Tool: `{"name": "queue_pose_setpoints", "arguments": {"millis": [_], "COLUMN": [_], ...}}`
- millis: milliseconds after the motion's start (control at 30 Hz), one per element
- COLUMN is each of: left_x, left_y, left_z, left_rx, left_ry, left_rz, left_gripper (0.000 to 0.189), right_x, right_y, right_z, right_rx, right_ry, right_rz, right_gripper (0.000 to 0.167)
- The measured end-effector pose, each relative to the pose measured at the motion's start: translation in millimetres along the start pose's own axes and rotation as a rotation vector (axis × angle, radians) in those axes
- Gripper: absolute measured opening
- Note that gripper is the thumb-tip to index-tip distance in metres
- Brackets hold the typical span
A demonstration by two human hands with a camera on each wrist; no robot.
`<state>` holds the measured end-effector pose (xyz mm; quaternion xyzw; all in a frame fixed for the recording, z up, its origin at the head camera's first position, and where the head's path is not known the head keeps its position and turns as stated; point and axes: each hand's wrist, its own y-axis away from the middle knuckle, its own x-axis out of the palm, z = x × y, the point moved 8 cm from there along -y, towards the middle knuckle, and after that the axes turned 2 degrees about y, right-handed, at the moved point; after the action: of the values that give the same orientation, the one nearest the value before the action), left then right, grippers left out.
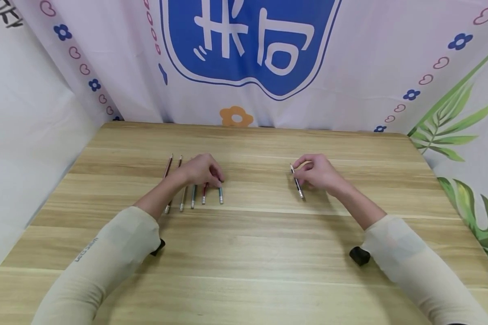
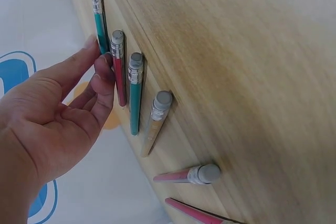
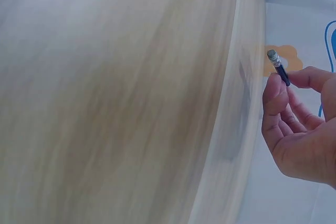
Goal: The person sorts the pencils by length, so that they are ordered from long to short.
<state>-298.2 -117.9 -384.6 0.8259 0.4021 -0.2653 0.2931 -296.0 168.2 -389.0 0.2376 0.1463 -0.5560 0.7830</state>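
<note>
My left hand (image 1: 202, 170) pinches a teal pencil (image 1: 221, 195) between thumb and finger, at the right end of a row of pencils. Its eraser end points toward me. To its left are a red pencil (image 2: 119, 77), a darker teal pencil (image 2: 135, 98) and a tan pencil (image 2: 153, 129), with reddish pencils (image 2: 181, 176) farther left. The left forearm hides parts of the row in the head view. Off to the right, my right hand (image 1: 316, 171) pinches a dark pencil (image 1: 297, 183), its sharpened tip pointing away and its eraser toward me.
The pencils lie on a wood-grain table (image 1: 244, 253). A white cloth (image 1: 349, 99) with a blue emblem hangs along the far edge. Small black devices (image 1: 359, 256) sit at both sleeve cuffs. A leaf-patterned cloth (image 1: 467, 212) borders the right side.
</note>
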Motion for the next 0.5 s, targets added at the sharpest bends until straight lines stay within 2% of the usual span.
{"name": "queue_pose_setpoints", "arguments": {"millis": [500], "left_x": [0.7], "left_y": [-0.3], "left_z": [-1.7], "left_rx": [0.012], "left_ry": [-0.015], "left_rz": [-0.003], "left_gripper": [0.013], "right_x": [23], "right_y": [-11.3], "right_z": [16], "right_rx": [-0.03], "right_ry": [-0.061], "right_rz": [0.045], "right_gripper": [0.022]}}
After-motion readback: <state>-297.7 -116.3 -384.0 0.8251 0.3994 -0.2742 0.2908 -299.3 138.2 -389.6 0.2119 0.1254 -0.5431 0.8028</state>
